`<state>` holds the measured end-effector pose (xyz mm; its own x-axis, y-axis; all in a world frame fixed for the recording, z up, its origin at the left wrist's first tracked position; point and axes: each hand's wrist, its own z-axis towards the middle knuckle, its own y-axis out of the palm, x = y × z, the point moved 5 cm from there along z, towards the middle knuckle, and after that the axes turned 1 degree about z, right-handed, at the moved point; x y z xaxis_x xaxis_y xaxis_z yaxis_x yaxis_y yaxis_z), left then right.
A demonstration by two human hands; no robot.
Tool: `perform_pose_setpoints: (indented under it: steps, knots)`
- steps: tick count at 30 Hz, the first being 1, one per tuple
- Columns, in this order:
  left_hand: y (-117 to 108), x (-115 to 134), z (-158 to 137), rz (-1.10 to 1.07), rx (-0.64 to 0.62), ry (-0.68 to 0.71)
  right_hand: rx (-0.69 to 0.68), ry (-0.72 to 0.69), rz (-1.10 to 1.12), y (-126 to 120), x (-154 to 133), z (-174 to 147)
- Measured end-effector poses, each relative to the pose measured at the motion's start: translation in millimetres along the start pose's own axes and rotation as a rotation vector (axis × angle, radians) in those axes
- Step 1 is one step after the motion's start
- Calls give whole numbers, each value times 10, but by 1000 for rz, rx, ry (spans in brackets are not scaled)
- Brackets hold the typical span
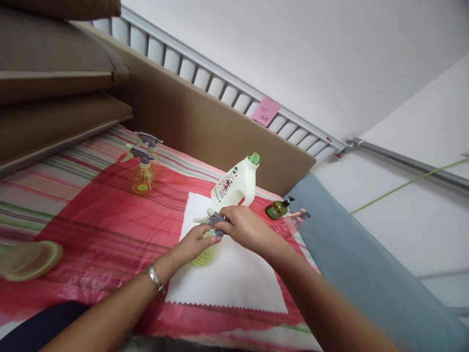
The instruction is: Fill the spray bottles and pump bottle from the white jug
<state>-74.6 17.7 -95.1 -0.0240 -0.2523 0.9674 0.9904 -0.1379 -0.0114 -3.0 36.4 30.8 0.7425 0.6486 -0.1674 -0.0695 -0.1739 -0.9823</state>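
Observation:
A clear spray bottle (pixel 205 256) with a yellowish-green tint and a grey trigger head stands over a white scalloped-edge mat (pixel 234 288). My left hand (pixel 193 244) is closed around its neck, thumb on the near side. With its fingers curled, my right hand (pixel 242 226) grips the grey spray head (pixel 217 222) from the right. My hands partly hide the bottle's upper part. Just behind them is a white jug (pixel 236 182) with a handle, a printed label and a green spout in its uncovered mouth.
Two more spray bottles (pixel 144 178) stand at the back left. A green pump bottle (pixel 277 209) and a pinkish clear bottle (pixel 289 224) are to the right. A yellowish round dish (pixel 34 260) lies left on red plastic sheeting (pixel 110 234). Cardboard (pixel 220 132) borders the back.

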Motion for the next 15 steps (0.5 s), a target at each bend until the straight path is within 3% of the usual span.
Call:
perform_pose_setpoints:
  steps: [2, 5, 7, 12, 15]
  knots:
    - [-5, -18, 1, -1, -8, -25, -3, 10, -4, 3, 11, 2]
    - [-44, -80, 8, 38, 141, -60, -32, 27, -9, 13, 15, 4]
    - [-51, -119, 20, 0, 175, -70, -48, 30, -9, 17, 12, 4]
    - [0, -105, 26, -121, -70, -65, -62, 39, -2, 21, 22, -10]
    - [-22, -90, 12, -24, 5, -64, -37, 28, -16, 16, 21, -13]
